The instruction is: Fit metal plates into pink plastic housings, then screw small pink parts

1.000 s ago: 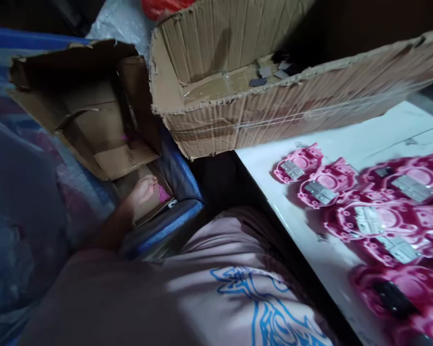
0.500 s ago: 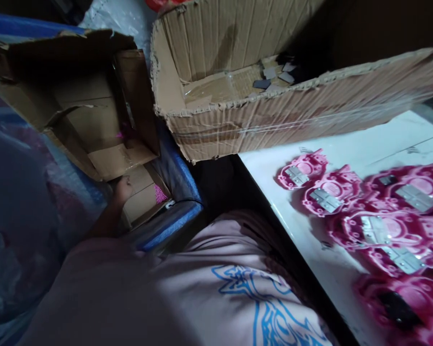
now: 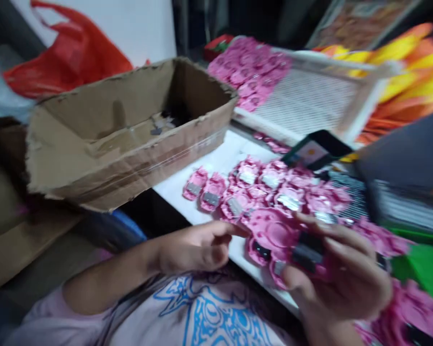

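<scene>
My right hand (image 3: 346, 269) holds a pink plastic casing half (image 3: 274, 233) above the table's near edge, thumb on one side and fingers on the other. A dark rectangular piece (image 3: 308, 251) sits in that casing. My left hand (image 3: 198, 245) is just left of it, its index finger reaching to the casing's edge while the thumb and other fingers curl in. Whatever those curled fingers hold, if anything, is hidden. Beneath and behind lie several similar pink casings (image 3: 211, 192), many with silvery plates, on the white table (image 3: 178, 192).
A long open cardboard box (image 3: 130, 168) stands at the table's left, with small grey pieces inside. Farther left is another carton (image 3: 32, 235). Behind are a white mesh tray (image 3: 313, 96) with pink parts and a red plastic bag (image 3: 68, 53). A green tray (image 3: 422, 269) is at right.
My left hand has come out of the small carton at left and over to the table's edge. The view has swung right, bringing my right hand and the held casing into sight.
</scene>
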The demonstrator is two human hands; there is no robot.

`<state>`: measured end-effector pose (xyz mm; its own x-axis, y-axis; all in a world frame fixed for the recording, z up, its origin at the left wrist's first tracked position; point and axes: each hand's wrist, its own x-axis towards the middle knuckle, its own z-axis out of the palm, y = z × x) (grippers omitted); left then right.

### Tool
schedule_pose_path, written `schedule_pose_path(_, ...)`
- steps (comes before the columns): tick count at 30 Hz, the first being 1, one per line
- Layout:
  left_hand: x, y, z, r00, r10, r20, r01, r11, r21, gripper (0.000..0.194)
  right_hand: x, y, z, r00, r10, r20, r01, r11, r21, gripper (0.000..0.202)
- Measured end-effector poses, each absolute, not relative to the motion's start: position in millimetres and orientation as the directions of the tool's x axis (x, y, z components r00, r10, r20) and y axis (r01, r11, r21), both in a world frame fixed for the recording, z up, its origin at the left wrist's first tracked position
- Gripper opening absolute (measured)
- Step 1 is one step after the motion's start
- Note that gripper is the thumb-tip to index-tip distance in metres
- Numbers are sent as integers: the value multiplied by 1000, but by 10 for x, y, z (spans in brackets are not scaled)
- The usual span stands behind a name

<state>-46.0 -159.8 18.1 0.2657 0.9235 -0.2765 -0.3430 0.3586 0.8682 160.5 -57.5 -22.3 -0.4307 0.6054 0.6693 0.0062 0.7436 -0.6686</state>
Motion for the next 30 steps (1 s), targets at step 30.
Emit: schedule_pose_path(30,6,-216,139,546,819,-179,-421,453,786,47,1705,-34,102,-251,653,715,254,757,-602,17)
